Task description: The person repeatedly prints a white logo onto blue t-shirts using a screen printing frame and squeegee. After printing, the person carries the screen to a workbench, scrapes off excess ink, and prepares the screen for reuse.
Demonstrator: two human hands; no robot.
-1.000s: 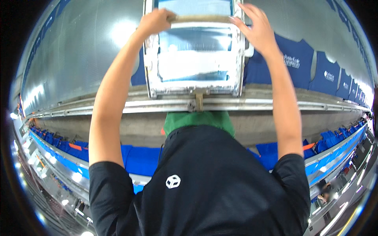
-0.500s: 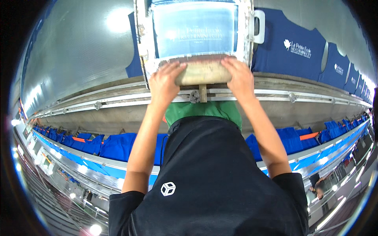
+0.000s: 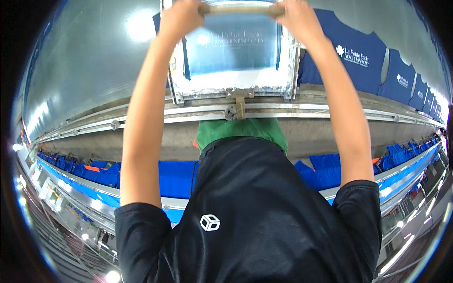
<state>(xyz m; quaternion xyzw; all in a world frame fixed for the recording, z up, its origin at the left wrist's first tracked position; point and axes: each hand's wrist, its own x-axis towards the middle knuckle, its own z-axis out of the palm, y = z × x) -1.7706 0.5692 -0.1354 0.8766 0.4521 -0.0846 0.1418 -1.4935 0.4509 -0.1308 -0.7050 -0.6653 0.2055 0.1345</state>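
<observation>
A metal-framed printing screen lies on the long grey work table, its translucent mesh showing pale lettering and white ink round the lower border. At the far end of the screen, a beige squeegee spans between my two hands. My left hand is closed on its left end and my right hand on its right end, both slightly blurred.
Navy cut fabric pieces with white prints lie in a row to the right. A metal rail with clamps runs along the table's near edge. Blue cloths and orange strips sit on lower racks beside my body in dark clothing and green fabric.
Both hands were at the screen's far end, came down to its near edge with the squeegee half a second ago, and are now back at the far end with it.
</observation>
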